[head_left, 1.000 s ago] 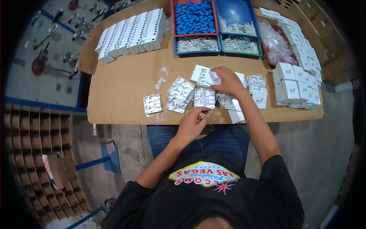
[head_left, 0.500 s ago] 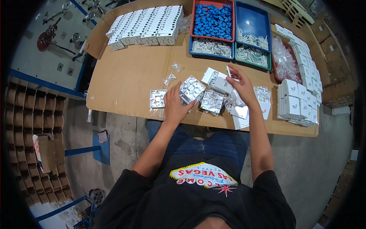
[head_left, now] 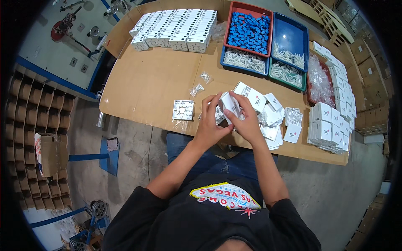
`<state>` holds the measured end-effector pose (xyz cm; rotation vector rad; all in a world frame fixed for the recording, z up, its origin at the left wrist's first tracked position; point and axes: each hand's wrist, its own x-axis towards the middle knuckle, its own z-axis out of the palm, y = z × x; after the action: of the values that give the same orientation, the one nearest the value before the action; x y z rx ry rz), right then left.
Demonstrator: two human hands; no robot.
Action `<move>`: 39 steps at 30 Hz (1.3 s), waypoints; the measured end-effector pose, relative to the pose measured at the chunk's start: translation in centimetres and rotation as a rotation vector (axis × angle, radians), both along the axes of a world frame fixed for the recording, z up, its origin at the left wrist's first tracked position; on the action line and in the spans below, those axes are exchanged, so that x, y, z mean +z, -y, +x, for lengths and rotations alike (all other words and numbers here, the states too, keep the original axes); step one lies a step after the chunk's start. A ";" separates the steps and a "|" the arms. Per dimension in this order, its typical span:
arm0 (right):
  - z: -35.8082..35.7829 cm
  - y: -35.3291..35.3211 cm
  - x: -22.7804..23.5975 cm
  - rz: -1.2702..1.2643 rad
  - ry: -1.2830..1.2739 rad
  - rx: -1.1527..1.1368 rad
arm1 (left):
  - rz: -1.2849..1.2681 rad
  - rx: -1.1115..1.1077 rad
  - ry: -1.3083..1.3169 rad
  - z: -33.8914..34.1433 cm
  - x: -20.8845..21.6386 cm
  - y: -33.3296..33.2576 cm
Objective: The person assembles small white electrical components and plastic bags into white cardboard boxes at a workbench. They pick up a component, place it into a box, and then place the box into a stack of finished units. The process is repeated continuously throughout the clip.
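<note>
Both my hands are raised over the near middle of the cardboard-covered table. Between them is a small white square block, tilted up with a printed face showing. My left hand grips its left side, and my right hand closes round its right side with the thumb across it. Part of another white piece shows beneath the fingers, mostly hidden. To the left lies a square white-and-metal wall-plate frame. Two small clear bags of screws rest beyond it. Right of my hands are loose white square plates and white boxes.
Rows of white boxes stand at the far left. A red tray of blue parts, blue trays and a green tray of white plugs stand at the far right. Stacked white boxes line the right edge.
My right hand has come left and my left hand has lifted from the table; they now meet round the white block. The view has shifted, so the table appears farther right.
</note>
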<state>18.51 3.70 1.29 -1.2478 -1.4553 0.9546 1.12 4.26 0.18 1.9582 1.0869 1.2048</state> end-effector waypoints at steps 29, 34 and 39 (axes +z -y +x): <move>-2.3 3.0 -0.6 0.213 0.163 -0.030 | -1.100 -0.128 1.166 0.1 0.6 0.8; -2.4 3.1 -0.5 0.217 0.172 -0.025 | -1.064 -0.143 1.164 0.4 0.9 1.1; -2.3 3.1 -1.0 0.222 0.177 -0.029 | -1.041 -0.121 1.106 0.8 2.1 1.5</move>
<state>16.21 0.63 0.24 -1.2085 -1.6275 0.6560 1.90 2.72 2.24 0.4065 0.6915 1.0493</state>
